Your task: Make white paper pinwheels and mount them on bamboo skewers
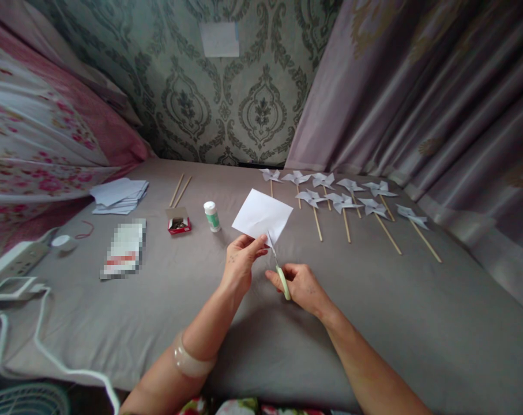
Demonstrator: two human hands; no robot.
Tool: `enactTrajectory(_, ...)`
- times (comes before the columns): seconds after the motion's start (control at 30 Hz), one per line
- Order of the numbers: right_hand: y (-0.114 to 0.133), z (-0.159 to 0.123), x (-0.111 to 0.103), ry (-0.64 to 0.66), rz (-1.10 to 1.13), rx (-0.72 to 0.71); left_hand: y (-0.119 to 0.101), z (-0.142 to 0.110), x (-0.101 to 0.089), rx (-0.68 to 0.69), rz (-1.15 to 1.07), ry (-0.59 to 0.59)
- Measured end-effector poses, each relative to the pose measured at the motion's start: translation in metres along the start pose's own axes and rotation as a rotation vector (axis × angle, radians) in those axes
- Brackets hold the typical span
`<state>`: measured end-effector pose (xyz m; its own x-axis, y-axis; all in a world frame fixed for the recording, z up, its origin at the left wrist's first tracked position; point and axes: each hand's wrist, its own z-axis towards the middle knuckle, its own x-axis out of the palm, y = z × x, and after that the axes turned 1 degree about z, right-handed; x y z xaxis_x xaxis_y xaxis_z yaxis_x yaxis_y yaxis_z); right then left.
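My left hand [243, 256] pinches a square white sheet of paper [263, 212] near its lower corner, thumb on top. In my right hand [302, 285] is a pair of scissors [282, 281] with pale green handles. The blades meet the paper at its near corner, just right of my left thumb. A white glue bottle [211, 216] with a green label stands upright left of the paper. Several white paper pinwheels [341, 202] on wooden sticks lie in two rows to the right.
Further left are a red box [179, 223] of small items, two wooden sticks [182, 191], a stack of white paper [118, 195] and a blurred packet [123, 249]. A power strip [17, 262] with a white cable [57, 357] occupies the left edge. Curtains [373, 86] hang at right.
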<state>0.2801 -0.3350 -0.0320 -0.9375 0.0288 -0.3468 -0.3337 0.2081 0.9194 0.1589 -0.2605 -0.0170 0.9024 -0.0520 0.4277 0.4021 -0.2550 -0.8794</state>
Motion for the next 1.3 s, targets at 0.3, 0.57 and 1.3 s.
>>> enactTrajectory(0.3,-0.0033,0.0017,0.0016,-0.034,-0.03,-0.017,-0.0013,0.0001,0.0008,0.004,-0.017,0.011)
enactTrajectory(0.57,-0.0056,0.0028,0.0026,-0.059,-0.052,-0.019,0.0001,-0.0007,0.0011,0.016,-0.032,0.013)
enactTrajectory(1.3,-0.0013,0.0024,-0.001,-0.112,-0.01,0.005,0.0002,-0.0079,0.0071,0.008,-0.024,0.076)
